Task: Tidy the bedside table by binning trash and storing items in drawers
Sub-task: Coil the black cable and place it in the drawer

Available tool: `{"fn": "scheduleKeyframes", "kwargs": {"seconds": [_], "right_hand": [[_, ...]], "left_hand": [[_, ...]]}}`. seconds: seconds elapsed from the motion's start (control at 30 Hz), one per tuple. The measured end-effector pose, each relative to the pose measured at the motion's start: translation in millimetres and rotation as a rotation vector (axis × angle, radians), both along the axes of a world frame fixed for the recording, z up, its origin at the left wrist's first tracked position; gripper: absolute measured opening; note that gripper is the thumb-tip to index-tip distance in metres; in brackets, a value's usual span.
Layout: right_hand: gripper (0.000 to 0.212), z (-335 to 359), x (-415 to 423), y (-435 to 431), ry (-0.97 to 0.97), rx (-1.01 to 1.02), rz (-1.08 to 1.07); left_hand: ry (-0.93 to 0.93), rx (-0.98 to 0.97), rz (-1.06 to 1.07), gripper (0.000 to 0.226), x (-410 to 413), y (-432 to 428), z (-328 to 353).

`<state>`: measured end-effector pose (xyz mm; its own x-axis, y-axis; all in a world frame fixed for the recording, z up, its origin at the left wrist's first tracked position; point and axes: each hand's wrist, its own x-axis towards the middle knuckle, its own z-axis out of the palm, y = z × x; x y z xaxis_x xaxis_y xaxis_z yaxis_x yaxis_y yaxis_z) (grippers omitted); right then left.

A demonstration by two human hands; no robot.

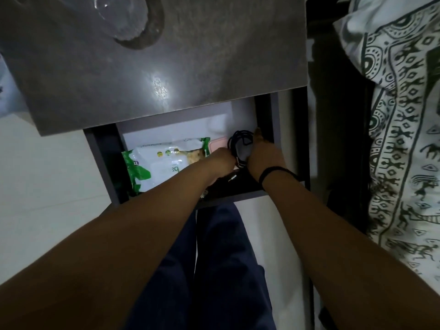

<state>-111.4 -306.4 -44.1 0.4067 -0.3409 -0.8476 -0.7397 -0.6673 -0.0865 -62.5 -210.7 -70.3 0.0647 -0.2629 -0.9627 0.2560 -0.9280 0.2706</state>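
The grey bedside table (166, 67) has its top drawer (102, 163) pulled out below the tabletop. Both my hands reach into the drawer's right half. My left hand (220, 160) and my right hand (263, 154) together hold a coiled black cable with a dark plug (240, 145). A white and green wipes pack (162, 163) lies flat in the drawer's left half. A small pink item (217, 144) shows behind my left hand. A metal-tipped connector (232, 178) lies near the drawer's front.
A clear glass object (121, 17) stands on a round coaster at the tabletop's back left. A bed with a patterned white and green sheet (404, 139) runs along the right. My dark blue trousers (214, 270) are below the drawer front. White floor lies to the left.
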Motion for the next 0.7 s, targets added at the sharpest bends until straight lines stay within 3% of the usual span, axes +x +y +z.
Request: {"fn": "scheduleKeyframes", "kwargs": {"seconds": [0.07, 0.2, 0.33, 0.37, 0.53, 0.7], "right_hand": [[0.069, 7.8, -2.2, 4.4, -0.034, -0.078, 0.073], [0.052, 14.3, -15.9, 14.1, -0.101, -0.196, 0.275], [0.061, -5.6, -26.6, 20.7, -0.341, -0.098, 0.524], [0.063, -8.2, -25.1, 21.0, -0.306, -0.059, 0.587], [0.064, -24.6, -18.6, 11.5, -0.050, -0.040, 0.738], [0.088, -37.4, -20.0, 15.0, 0.128, 0.082, 0.692]], "left_hand": [[-0.068, 0.008, -0.180, 0.032, -0.3, 1.9, -1.1], [-0.202, 0.058, -0.343, 0.020, 2.7, 3.6, -6.6], [-0.743, -0.172, -0.513, 0.043, -2.0, 29.1, -0.3], [-0.811, -0.222, -0.559, 0.051, -3.2, 36.1, -2.8], [-0.781, -0.253, -0.896, 0.069, -8.1, 50.0, -19.7], [-0.806, -0.243, -1.053, 0.067, -4.9, 57.5, -19.7]]}}
